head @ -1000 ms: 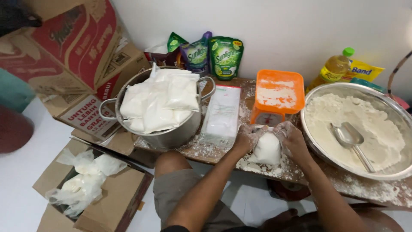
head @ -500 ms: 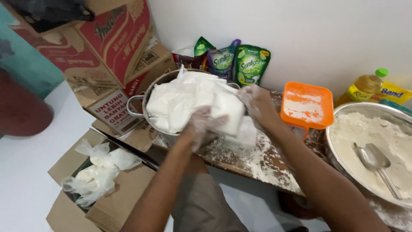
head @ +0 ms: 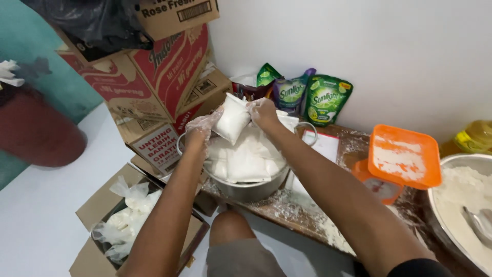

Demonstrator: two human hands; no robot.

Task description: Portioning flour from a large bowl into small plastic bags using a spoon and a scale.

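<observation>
Flour bag [head: 231,119] clasped btwn left hand [head: 201,126] & right hand [head: 263,112] (both grips closed), above metal pot [head: 246,187]

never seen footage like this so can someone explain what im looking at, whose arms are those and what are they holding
There is no machine here. The picture comes from a camera worn on a person's head, looking down, so the two bare arms are that person's own. The left hand and right hand, both dusted white, hold a small bag of white powder between them, above a metal pot heaped with similar bags. The pot stands on a floury wooden table. To the right are an orange scale and a big bowl of flour. Green pouches lean on the wall. Cardboard boxes are stacked at left, and an open box on the floor holds knotted plastic bags.
</observation>
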